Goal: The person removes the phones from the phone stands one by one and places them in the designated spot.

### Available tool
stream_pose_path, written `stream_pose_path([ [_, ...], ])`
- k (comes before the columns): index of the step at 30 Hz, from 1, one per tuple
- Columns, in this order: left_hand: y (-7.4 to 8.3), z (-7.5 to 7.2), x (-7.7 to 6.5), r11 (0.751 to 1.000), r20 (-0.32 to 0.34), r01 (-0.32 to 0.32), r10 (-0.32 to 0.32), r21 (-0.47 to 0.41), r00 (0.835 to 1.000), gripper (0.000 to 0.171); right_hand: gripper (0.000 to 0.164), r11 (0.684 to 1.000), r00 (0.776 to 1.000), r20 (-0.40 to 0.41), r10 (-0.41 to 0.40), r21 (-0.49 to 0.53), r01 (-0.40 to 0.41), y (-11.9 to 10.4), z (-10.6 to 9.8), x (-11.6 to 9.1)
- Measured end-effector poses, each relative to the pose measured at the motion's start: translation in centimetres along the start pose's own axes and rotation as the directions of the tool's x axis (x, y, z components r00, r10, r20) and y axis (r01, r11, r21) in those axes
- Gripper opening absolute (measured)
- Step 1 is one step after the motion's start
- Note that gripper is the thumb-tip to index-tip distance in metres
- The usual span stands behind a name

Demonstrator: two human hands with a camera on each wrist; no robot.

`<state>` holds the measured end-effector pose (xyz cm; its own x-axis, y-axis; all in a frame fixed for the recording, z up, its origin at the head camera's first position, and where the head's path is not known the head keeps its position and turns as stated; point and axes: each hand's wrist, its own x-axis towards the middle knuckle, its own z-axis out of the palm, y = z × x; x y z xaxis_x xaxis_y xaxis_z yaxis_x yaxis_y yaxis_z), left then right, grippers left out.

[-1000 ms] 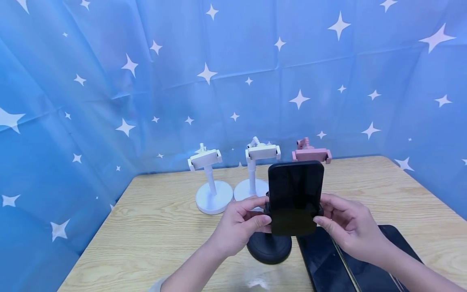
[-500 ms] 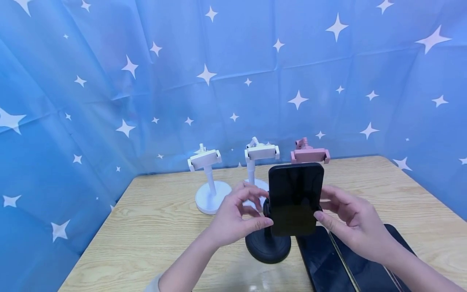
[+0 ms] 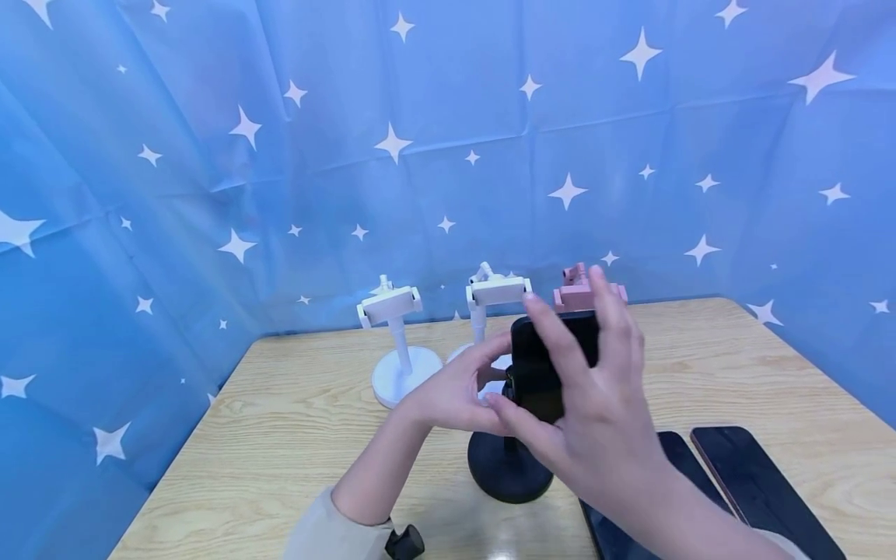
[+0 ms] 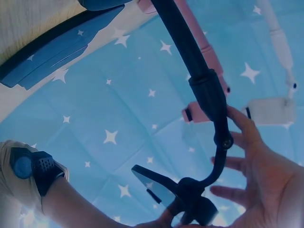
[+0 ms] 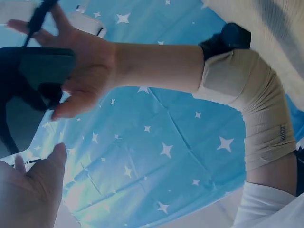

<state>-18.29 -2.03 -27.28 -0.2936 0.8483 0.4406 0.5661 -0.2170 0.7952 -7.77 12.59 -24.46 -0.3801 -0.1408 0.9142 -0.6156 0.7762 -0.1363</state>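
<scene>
A black phone (image 3: 535, 373) stands upright in the clamp of a black phone stand, whose round base (image 3: 509, 470) is on the table. My left hand (image 3: 458, 393) is at the phone's left side, its fingers reaching behind; in the left wrist view they are spread beside the stand's arm (image 4: 206, 92). In the right wrist view the left thumb is near the clamp end. My right hand (image 3: 605, 412) is across the phone's front, fingers raised and straight, thumb stretched toward the left edge, hiding the phone's right part. Whether either thumb touches the clamp is unclear.
Two white phone stands (image 3: 404, 376) and a pink one (image 3: 575, 297) stand behind. Dark phones lie flat on the table at the right, one (image 3: 766, 486) with a copper-coloured edge. A blue star-patterned curtain (image 3: 420, 194) hangs behind the wooden table (image 3: 301, 435).
My right hand has left the phone's right side and swung left across its front, fingers raised. The left hand loosened, then moved closer around the phone's left side.
</scene>
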Motion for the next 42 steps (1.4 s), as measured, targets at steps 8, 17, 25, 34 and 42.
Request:
stream_pose_path([
  [8,-0.3,0.1,0.5,0.992,0.034,0.002,-0.006,0.127,0.999,0.039,0.073,0.992,0.998,-0.022,0.053,-0.114,-0.055,-1.3,1.1,1.1],
  [17,-0.6,-0.2,0.7,0.996,0.069,-0.006,0.000,0.093,0.998,0.025,0.063,0.987,0.997,-0.036,0.073,-0.144,-0.077,-0.8,1.3,1.3],
  [25,-0.6,-0.2,1.0,0.999,0.096,-0.003,0.000,0.038,0.995,0.020,0.056,0.992,0.997,-0.042,0.058,-0.114,-0.063,-0.2,1.2,1.4],
  [34,-0.4,-0.3,1.1,1.000,0.117,-0.007,0.007,-0.007,0.993,0.025,0.056,0.992,0.997,-0.037,0.070,-0.104,-0.073,-0.3,1.2,1.5],
  [42,-0.5,-0.4,1.2,0.999,0.132,0.008,-0.002,-0.049,0.991,0.026,0.059,0.990,0.998,-0.024,0.057,-0.126,-0.060,-0.1,1.2,1.5],
])
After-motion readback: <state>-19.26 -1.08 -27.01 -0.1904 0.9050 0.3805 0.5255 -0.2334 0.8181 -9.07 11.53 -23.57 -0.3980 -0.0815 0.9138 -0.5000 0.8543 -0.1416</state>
